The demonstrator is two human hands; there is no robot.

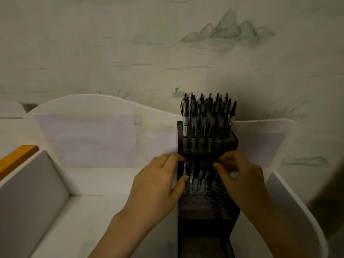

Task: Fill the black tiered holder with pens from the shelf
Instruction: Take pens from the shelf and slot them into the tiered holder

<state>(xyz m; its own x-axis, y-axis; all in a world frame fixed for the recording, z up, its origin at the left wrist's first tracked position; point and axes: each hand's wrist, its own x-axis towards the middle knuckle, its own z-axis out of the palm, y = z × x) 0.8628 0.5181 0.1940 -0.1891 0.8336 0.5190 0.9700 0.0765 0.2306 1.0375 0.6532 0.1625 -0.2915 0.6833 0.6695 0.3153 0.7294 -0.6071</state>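
A black tiered holder (235, 144) stands on a white shelf, right of centre. Its top tier is packed with several upright pens (206, 116). In the middle tier stand a few pens (200, 175), with empty round holes (210, 200) in front of them. My left hand (154, 185) is at the holder's left side, its thumb and fingers pinching the leftmost pen of the middle tier. My right hand (240, 175) reaches over the middle tier from the right, its fingers curled around the pen tops there. The light is dim and the lower tier is dark.
The white shelf (104, 183) has a curved back panel and side walls. A grey divider (35, 187) stands at the left, with an orange edge (16, 157) beyond it. A second grey divider (286, 194) is at the right. Patterned wallpaper is behind.
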